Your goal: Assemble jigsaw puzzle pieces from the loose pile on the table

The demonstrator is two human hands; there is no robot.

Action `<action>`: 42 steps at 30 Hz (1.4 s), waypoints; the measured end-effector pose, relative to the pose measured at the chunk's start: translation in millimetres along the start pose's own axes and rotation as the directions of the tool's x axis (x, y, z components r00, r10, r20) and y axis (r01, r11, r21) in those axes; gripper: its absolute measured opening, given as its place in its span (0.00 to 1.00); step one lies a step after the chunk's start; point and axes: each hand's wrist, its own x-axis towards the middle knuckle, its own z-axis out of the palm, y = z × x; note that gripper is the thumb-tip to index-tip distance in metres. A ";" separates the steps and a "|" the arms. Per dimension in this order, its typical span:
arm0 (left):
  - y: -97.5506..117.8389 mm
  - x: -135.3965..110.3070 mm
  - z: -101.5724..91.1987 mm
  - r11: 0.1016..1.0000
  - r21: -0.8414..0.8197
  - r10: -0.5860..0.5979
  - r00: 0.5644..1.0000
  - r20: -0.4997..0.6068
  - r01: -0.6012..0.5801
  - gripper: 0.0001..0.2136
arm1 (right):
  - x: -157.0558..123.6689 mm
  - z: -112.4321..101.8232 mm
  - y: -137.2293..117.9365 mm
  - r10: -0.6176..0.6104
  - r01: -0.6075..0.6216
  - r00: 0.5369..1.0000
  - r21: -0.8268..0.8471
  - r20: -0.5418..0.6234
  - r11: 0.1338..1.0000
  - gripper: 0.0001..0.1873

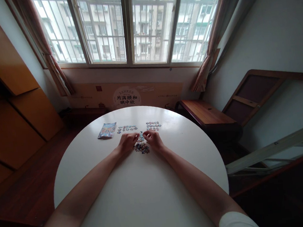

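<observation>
Both my hands rest on a round white table [149, 199], either side of a small heap of loose jigsaw pieces [142, 147]. My left hand [127, 142] has its fingers curled, the tips pinching at the top of the heap. My right hand [154, 139] is curled too, its fingertips meeting the left hand's over a piece [141, 133] that I cannot make out clearly. Two flat groups of pieces lie farther back: one [127, 128] to the left, one [153, 125] to the right.
A colourful packet or picture card [107, 130] lies at the table's back left. A wooden bench [205, 112] stands to the right, a wooden cabinet [12, 116] to the left. A barred window [129, 23] with curtains fills the far wall.
</observation>
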 end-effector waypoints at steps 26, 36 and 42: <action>2.8 0.4 -1.6 0.999 -0.029 -0.022 1.000 0.003 0.022 0.13 | 0.0 -1.4 -0.4 0.001 -0.001 1.000 0.018 0.006 1.000 0.07; 1.5 0.1 -1.5 1.000 -0.015 -0.004 1.000 -0.007 0.004 0.13 | -0.6 -1.6 -2.8 -0.009 0.009 1.000 0.021 0.002 1.000 0.07; 1.6 0.1 -1.5 1.000 0.001 0.005 1.000 -0.001 -0.005 0.14 | -0.9 -2.3 -4.4 -0.012 0.012 1.000 0.014 0.008 1.000 0.07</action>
